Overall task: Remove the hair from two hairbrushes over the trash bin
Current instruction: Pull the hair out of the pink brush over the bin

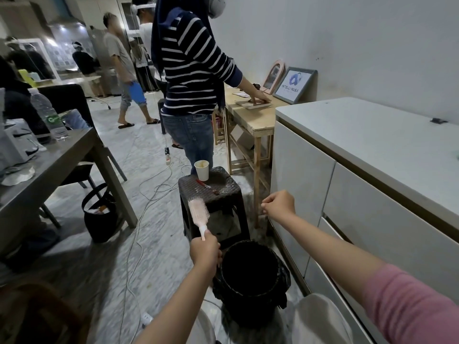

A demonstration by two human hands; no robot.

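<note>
We see a white cabinet (360,170) running down the right side, and a grey table (37,175) at the left with a water bottle (48,114) standing near its far edge. Between them a person in a striped top (191,65) stands at a wooden table (250,115), one hand on a flat board near its far corner; a framed sign (295,85) leans against the wall behind it. A black bag (99,214) sits on the floor beside the grey table's leg.

Straight ahead stands a dark stool (211,192). A paper cup (202,170) is upright near the stool's far left corner, and a small red-handled tool (207,186) lies just beside it toward the middle of the seat.

Nearest us, the black bin (250,271) sits on the floor in front of the stool, lined with a dark bag.

Our left hand (205,252) grips the handle of a pink brush (198,214), fingers wrapped round it; the brush points up and away, bristles facing right, its head in front of the stool's near left corner and just left of the bin's rim rather than over the opening.

Our right hand (278,203) is raised beyond the bin's far side, fingers curled into a loose fist with the tips pinched together; whether any hair is held there we cannot tell
</note>
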